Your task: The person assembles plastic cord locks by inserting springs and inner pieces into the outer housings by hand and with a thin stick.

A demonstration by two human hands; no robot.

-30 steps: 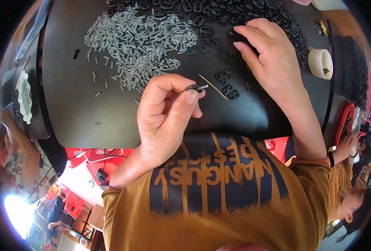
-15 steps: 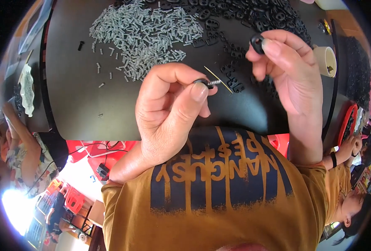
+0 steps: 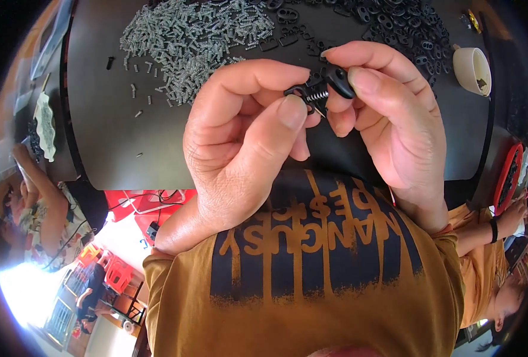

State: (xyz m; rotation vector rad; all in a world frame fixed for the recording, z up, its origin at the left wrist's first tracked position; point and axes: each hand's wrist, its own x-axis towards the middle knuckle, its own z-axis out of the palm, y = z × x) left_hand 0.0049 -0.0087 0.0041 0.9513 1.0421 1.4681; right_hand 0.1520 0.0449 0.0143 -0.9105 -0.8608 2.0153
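Between thumb and fingers, my left hand (image 3: 231,146) pinches a small black plastic plunger (image 3: 297,91). From it a short silvery spring (image 3: 317,96) points right. My right hand (image 3: 398,116) grips a rounded black cord lock body (image 3: 340,83) between thumb and fingers. The body meets the spring's right end; how far the spring sits inside cannot be made out. Both hands are closed and held above the dark table (image 3: 106,137), in front of my chest.
A heap of small springs (image 3: 187,44) lies at the far left middle, several strays beside it. Black plastic parts (image 3: 409,33) are piled at the far right. A pale cup (image 3: 461,66) stands near the right edge. Beyond that edge, a person sits by a red-rimmed tray (image 3: 503,193).
My right hand has moved left and down, bringing the cord lock body against the spring. My left hand has stayed nearly in place, still pinching the plunger. The view has shifted slightly.
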